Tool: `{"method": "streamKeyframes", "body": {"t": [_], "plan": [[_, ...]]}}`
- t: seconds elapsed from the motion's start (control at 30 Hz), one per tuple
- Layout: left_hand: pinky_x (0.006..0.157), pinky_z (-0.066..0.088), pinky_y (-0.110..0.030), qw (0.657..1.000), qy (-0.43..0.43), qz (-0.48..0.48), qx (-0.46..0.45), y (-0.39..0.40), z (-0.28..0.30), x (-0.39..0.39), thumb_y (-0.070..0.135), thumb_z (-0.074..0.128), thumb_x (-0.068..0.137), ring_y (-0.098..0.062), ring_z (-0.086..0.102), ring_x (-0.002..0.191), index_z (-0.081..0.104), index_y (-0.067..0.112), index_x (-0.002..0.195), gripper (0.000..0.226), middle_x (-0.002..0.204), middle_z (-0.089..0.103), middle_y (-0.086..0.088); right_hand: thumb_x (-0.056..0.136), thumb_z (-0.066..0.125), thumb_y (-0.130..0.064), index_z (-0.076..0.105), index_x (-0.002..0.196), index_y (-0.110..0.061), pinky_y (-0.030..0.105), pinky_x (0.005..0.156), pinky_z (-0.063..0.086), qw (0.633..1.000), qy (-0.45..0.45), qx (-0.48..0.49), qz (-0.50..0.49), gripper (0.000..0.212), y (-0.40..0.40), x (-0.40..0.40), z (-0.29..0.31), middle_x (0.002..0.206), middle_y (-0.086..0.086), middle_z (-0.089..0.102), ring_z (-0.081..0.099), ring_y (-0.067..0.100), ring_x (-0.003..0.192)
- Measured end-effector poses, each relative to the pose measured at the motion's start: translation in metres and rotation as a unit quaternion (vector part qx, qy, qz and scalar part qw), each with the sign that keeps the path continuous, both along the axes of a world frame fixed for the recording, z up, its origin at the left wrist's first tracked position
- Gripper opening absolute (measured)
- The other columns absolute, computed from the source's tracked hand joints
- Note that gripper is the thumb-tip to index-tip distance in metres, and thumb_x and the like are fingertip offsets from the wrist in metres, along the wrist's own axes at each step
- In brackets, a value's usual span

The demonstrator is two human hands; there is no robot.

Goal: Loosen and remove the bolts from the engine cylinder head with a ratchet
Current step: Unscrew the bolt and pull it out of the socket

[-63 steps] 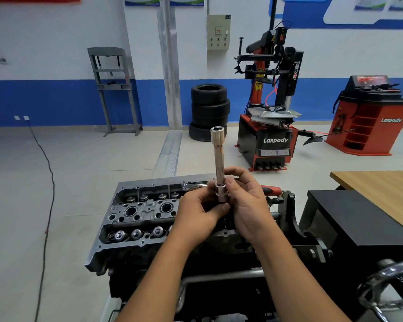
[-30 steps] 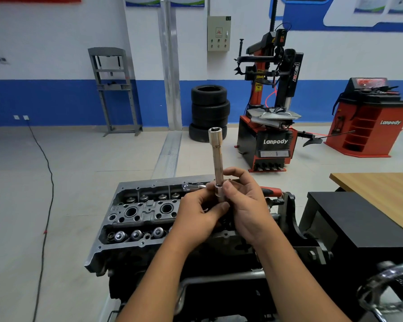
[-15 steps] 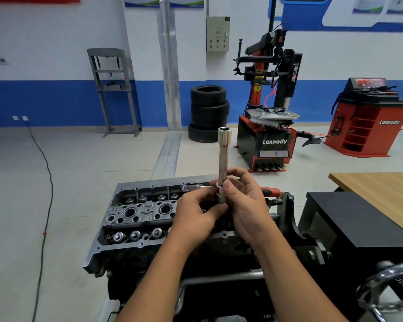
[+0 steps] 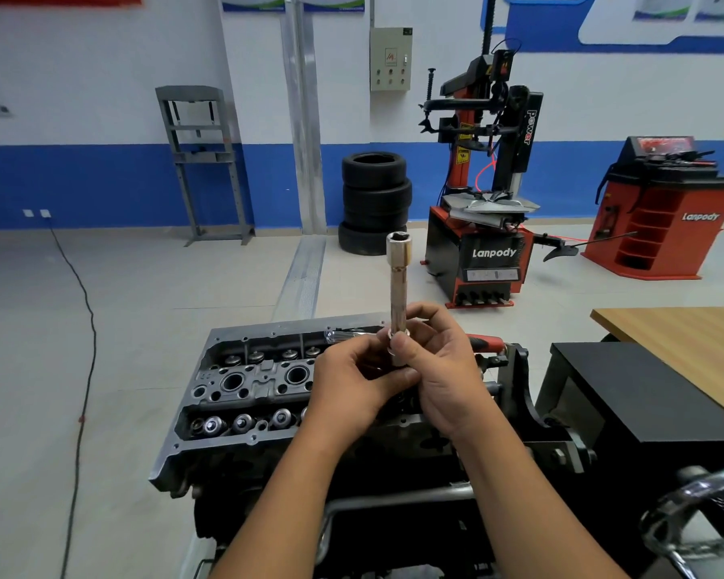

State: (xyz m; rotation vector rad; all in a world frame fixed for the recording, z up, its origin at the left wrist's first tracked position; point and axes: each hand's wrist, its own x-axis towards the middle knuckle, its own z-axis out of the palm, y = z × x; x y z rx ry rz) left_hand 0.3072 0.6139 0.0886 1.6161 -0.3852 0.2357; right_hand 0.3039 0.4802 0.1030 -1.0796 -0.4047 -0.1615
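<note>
Socket extension [image 4: 397, 282] barely budged, both hands [image 4: 398, 369] still pinching its base above the cylinder head [image 4: 243, 382]; no bolts touched yet.

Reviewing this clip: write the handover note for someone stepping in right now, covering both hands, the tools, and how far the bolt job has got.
Left hand and right hand: both grip the lower end of the long socket extension, held upright above the cylinder head, socket opening up.
Ratchet: red handle lies on the head's far edge, behind the hands, not held.
Done: nothing visibly loosened; the socket is not on a bolt.
Left: fit the extension to the ratchet, seat it, loosen and remove the bolts.
</note>
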Motion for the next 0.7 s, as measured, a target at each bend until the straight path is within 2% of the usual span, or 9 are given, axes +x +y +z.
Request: {"method": "streamKeyframes", "body": {"t": [0.07,0.13,0.23,0.33,0.43,0.5,0.6,0.67,0.7], "plan": [[0.093,0.059,-0.033,1.000,-0.002,-0.024,0.009,0.0005,0.0002,-0.0011,0.009,0.085,0.082,-0.018,0.076,0.102,0.079,0.026,0.109,0.033,0.101,0.081,0.003,0.083,0.078,-0.018,0.073,0.097,-0.028,0.030,0.080,0.057,1.000,0.009,0.004,0.001,0.019,0.0007,-0.0005,0.0010,0.092,0.007,0.074,0.070,0.018,0.087],[0.094,0.058,-0.033,0.999,-0.002,-0.026,0.019,0.0010,-0.0004,-0.0009,0.003,0.079,0.086,-0.014,0.076,0.102,0.079,0.027,0.106,0.031,0.101,0.081,0.005,0.084,0.076,-0.025,0.074,0.097,-0.029,0.032,0.083,0.058,1.000,0.017,0.018,0.011,0.014,0.0015,-0.0009,0.0025,0.093,0.008,0.076,0.072,0.018,0.089],[0.084,0.059,-0.031,1.000,0.005,0.003,0.015,0.0003,-0.0007,0.0009,0.001,0.085,0.080,-0.013,0.077,0.089,0.079,0.023,0.096,0.028,0.092,0.081,0.003,0.083,0.077,-0.018,0.070,0.104,-0.022,0.035,0.084,0.059,0.999,0.007,0.027,0.018,0.024,0.0003,-0.0001,0.0016,0.099,0.011,0.076,0.073,0.022,0.093],[0.081,0.061,-0.030,1.000,0.008,0.018,0.006,-0.0007,0.0005,-0.0001,0.009,0.092,0.075,-0.015,0.076,0.086,0.080,0.022,0.094,0.026,0.088,0.080,0.003,0.082,0.077,-0.007,0.068,0.103,-0.019,0.027,0.077,0.058,1.000,0.004,0.008,-0.005,0.026,0.0002,-0.0005,0.0006,0.094,0.008,0.075,0.073,0.018,0.088],[0.089,0.060,-0.029,1.000,0.013,-0.026,-0.001,-0.0005,0.0012,-0.0026,0.002,0.082,0.086,-0.015,0.077,0.098,0.079,0.022,0.099,0.024,0.098,0.081,0.002,0.087,0.074,-0.022,0.072,0.099,-0.024,0.029,0.078,0.059,1.000,0.019,0.018,0.005,0.012,0.0021,-0.0017,0.0025,0.096,0.016,0.077,0.075,0.022,0.092],[0.087,0.058,-0.027,1.000,0.010,-0.022,0.009,-0.0001,0.0015,-0.0020,-0.002,0.078,0.087,-0.013,0.077,0.097,0.079,0.025,0.097,0.029,0.098,0.081,0.004,0.085,0.075,-0.028,0.071,0.102,-0.022,0.033,0.081,0.059,0.999,0.021,0.028,0.014,0.019,0.0011,-0.0019,0.0025,0.100,0.020,0.076,0.075,0.026,0.096],[0.083,0.058,-0.023,1.000,0.001,-0.008,0.007,-0.0005,0.0011,0.0000,0.001,0.086,0.080,-0.011,0.077,0.092,0.079,0.028,0.098,0.034,0.094,0.081,0.005,0.080,0.081,-0.015,0.067,0.106,-0.018,0.034,0.081,0.059,1.000,0.007,0.007,0.000,0.030,-0.0012,-0.0005,0.0007,0.098,0.011,0.075,0.072,0.021,0.093],[0.084,0.058,-0.023,1.000,0.002,-0.004,0.000,-0.0008,0.0008,-0.0004,0.006,0.090,0.076,-0.010,0.077,0.094,0.081,0.029,0.100,0.034,0.095,0.081,0.007,0.080,0.077,-0.005,0.066,0.102,-0.018,0.029,0.075,0.058,1.000,0.003,-0.007,-0.010,0.028,-0.0008,0.0010,-0.0013,0.092,0.007,0.074,0.071,0.017,0.086],[0.087,0.058,-0.026,1.000,0.002,-0.005,0.003,-0.0004,0.0004,-0.0005,0.010,0.091,0.077,-0.010,0.077,0.097,0.081,0.028,0.103,0.033,0.098,0.081,0.008,0.082,0.076,-0.006,0.066,0.101,-0.018,0.027,0.073,0.057,1.000,0.004,-0.009,-0.012,0.025,-0.0003,0.0009,-0.0011,0.091,0.007,0.075,0.071,0.016,0.085]]}}
